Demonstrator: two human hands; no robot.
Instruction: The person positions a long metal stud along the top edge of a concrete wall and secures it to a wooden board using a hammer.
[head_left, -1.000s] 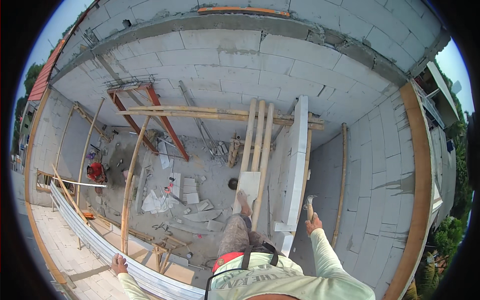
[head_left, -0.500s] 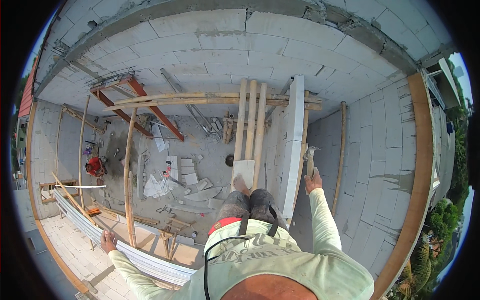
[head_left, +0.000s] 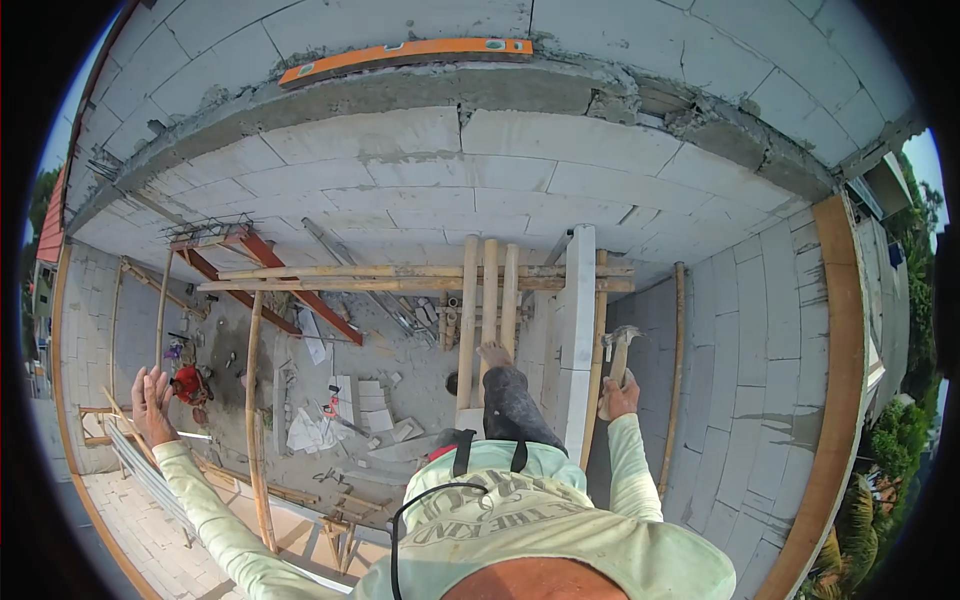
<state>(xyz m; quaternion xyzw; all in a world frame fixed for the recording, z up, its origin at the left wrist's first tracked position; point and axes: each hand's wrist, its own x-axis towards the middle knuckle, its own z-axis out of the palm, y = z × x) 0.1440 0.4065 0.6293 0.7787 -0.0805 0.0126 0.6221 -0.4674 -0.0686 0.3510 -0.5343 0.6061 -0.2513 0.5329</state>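
Observation:
My right hand (head_left: 622,397) is closed round the wooden handle of a hammer (head_left: 620,352), its metal head pointing away from me. The hammer is just right of a narrow wall of white blocks (head_left: 577,330). At the left, my left hand (head_left: 152,400) is raised with its fingers stretched up, and I see nothing in it. My bare foot (head_left: 494,354) stands on several bamboo poles (head_left: 469,330) that run away from me.
Crosswise bamboo poles (head_left: 400,272) span the far side. An orange spirit level (head_left: 410,58) lies on the concrete ledge. Far below, a person in red (head_left: 188,384) crouches on the floor near board scraps (head_left: 312,432). An upright bamboo pole (head_left: 252,420) stands at left.
My left hand has risen away from the metal sheets. One foot has stepped forward along the poles. The view has shifted, bringing the spirit level into sight. My right hand keeps the hammer.

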